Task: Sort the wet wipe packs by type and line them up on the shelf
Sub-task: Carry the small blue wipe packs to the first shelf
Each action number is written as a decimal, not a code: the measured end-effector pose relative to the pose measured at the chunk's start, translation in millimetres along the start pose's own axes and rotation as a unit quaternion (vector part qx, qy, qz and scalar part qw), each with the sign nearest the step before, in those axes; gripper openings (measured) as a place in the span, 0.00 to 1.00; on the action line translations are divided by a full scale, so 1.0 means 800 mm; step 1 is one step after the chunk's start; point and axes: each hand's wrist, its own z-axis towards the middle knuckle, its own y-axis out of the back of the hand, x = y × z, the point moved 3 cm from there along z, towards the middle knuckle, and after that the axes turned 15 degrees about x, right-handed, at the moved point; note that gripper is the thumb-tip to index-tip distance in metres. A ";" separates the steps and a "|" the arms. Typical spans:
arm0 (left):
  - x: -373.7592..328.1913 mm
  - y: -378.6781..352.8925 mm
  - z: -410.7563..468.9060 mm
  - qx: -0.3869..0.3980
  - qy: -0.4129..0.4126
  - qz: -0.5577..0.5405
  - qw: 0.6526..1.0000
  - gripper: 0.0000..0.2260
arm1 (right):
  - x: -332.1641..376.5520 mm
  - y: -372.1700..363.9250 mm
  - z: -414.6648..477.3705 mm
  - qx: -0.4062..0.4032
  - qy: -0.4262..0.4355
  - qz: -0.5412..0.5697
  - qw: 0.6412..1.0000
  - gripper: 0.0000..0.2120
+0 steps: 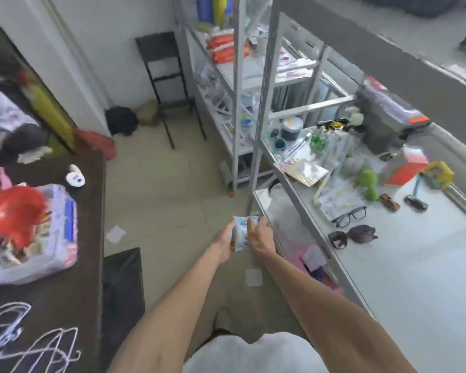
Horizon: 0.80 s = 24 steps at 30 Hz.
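Observation:
A small light-blue wet wipe pack (242,232) is held out in front of me over the floor, between both hands. My left hand (226,242) grips its left edge and my right hand (260,235) covers its right side, fingers curled over the top. The metal shelf (425,265) runs along my right, its nearest corner just right of my hands. Orange-red packs (222,48) are stacked on a farther shelf unit at the back; the view is blurred and I cannot read what they are.
The shelf top holds sunglasses (351,236), black-rimmed glasses (350,216), a green toy (367,181), toy cars and an orange box (405,168). A dark table (92,211) at left carries a bag with a red ball (14,211). A black chair (167,84) stands at the back.

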 end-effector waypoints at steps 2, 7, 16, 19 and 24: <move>-0.032 0.040 -0.002 -0.002 -0.012 -0.026 1.000 0.19 | 0.039 -0.025 0.031 0.014 0.008 -0.009 1.000 0.19; -0.108 0.128 0.000 -0.016 -0.062 -0.044 0.997 0.12 | 0.122 -0.071 0.096 0.059 0.046 -0.029 0.997 0.18; -0.224 0.266 0.069 -0.148 -0.082 -0.025 0.985 0.15 | 0.231 -0.122 0.247 0.111 0.054 -0.021 0.992 0.18; -0.285 0.301 0.092 -0.170 -0.095 -0.017 0.981 0.13 | 0.263 -0.136 0.328 0.127 0.052 0.037 0.990 0.23; -0.397 0.354 0.126 -0.219 -0.121 -0.042 0.967 0.07 | 0.362 -0.157 0.413 0.283 0.044 0.109 0.952 0.09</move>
